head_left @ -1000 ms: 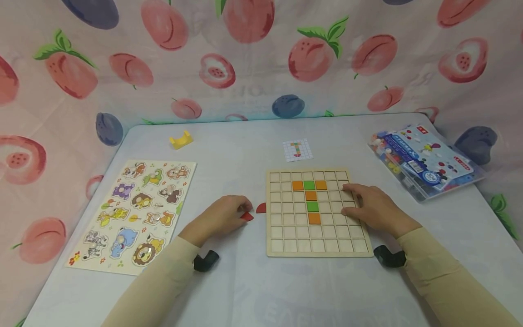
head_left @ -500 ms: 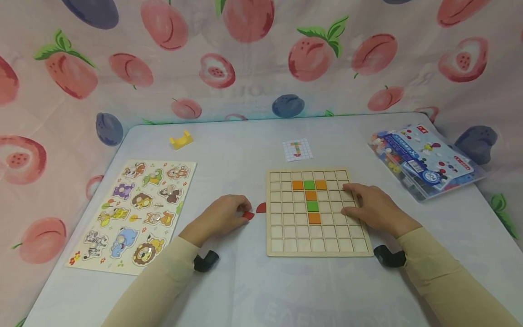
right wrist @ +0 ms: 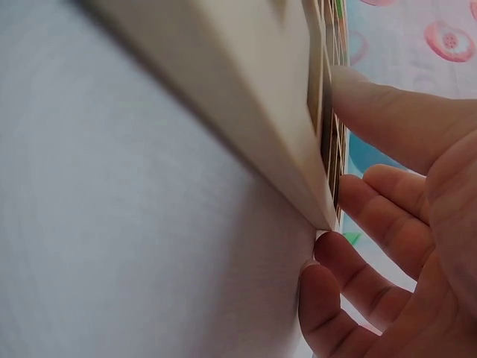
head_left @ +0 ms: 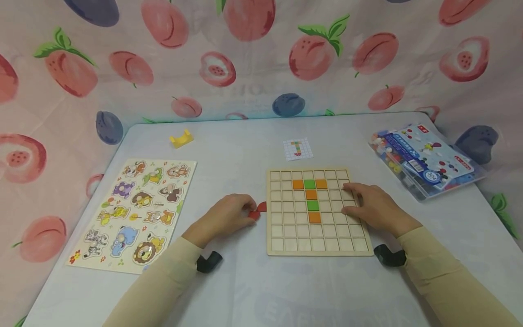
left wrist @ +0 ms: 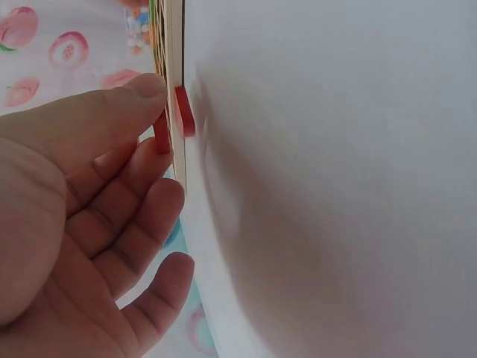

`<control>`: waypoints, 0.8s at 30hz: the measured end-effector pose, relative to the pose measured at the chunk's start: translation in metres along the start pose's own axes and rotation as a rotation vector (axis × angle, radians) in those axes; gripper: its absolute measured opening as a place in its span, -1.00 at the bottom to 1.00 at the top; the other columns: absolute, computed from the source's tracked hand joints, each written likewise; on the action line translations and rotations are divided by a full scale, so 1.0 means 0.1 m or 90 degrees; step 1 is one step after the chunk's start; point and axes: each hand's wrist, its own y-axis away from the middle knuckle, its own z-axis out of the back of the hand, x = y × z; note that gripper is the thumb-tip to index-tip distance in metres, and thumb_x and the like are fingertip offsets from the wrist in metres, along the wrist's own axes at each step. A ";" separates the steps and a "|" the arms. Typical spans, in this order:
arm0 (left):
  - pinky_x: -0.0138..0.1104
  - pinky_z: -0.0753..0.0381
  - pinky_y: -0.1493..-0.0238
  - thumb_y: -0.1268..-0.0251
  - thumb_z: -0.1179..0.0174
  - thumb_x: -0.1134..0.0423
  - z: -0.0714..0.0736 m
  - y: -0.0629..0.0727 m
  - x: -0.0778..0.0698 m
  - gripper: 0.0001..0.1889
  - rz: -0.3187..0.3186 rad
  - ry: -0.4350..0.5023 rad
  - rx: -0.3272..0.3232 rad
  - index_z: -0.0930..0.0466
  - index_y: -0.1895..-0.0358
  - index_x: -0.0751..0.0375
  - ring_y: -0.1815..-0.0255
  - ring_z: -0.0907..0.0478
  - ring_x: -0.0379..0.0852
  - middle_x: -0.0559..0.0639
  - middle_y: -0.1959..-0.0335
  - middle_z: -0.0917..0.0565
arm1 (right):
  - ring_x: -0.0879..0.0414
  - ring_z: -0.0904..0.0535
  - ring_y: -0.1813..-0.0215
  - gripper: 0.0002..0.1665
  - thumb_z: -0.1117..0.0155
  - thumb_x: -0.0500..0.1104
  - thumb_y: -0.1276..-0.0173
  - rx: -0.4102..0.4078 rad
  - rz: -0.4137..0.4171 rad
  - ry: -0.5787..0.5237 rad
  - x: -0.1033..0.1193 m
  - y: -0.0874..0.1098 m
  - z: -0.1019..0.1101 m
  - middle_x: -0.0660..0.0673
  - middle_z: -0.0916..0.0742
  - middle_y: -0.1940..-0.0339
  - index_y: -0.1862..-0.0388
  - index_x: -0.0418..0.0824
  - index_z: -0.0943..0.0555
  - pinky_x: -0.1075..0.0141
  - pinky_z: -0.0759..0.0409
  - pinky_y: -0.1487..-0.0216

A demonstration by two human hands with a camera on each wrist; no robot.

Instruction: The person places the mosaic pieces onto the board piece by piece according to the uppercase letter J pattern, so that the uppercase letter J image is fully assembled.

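My left hand [head_left: 224, 215] pinches a red piece [head_left: 254, 215] between thumb and forefinger, its other fingers loosely bent in the left wrist view. The piece is off the right side of that hand, just left of the board [head_left: 290, 231] and well apart from my right hand [head_left: 377, 206], with most of the board's width between. A second red piece [head_left: 262, 207] lies at the board's left edge, just to the far right of the one I hold; I cannot tell whether the two touch. My right hand is at the board's right edge, thumb and forefinger spread wide over the rightmost squares, thumb nearer me. Between my hands, six orange and green tiles [head_left: 313, 205] sit in the board as a T, its bar at the far end. Just beyond the board a small card [head_left: 298, 149] on the tabletop [head_left: 233, 154] shows a similar T with red at its foot. The animal puzzle [head_left: 132, 217] lies left of my left hand, and the clear box [head_left: 426, 156] is to the far right.
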 end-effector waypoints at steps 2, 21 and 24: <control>-0.22 -0.53 -0.04 -0.12 -0.49 0.22 -0.01 -0.01 -0.02 -0.72 0.002 0.004 0.006 -0.67 0.12 0.14 0.15 -0.52 -0.11 -0.12 0.24 -0.64 | -0.42 -0.28 -0.37 -0.13 -0.41 0.04 -0.32 0.001 -0.001 -0.003 0.00 0.00 0.00 -0.46 -0.44 -0.37 -0.46 -0.33 -0.34 -0.30 -0.20 -0.34; -0.25 -0.53 0.00 -0.16 -0.46 0.20 -0.13 -0.12 -0.24 -0.75 -0.072 -0.003 0.028 -0.65 0.14 0.13 0.17 -0.51 -0.14 -0.17 0.28 -0.61 | -0.40 -0.29 -0.38 -0.14 -0.40 0.03 -0.33 0.005 0.006 0.004 0.00 -0.02 0.02 -0.45 -0.45 -0.38 -0.47 -0.35 -0.33 -0.28 -0.18 -0.36; -0.25 -0.53 0.01 -0.18 -0.45 0.19 -0.15 -0.14 -0.27 -0.75 -0.067 -0.005 0.036 -0.66 0.12 0.14 0.18 -0.50 -0.14 -0.16 0.28 -0.61 | -0.40 -0.28 -0.38 -0.14 -0.40 0.03 -0.33 0.007 0.004 0.002 0.00 -0.02 0.02 -0.45 -0.44 -0.39 -0.47 -0.35 -0.33 -0.28 -0.18 -0.37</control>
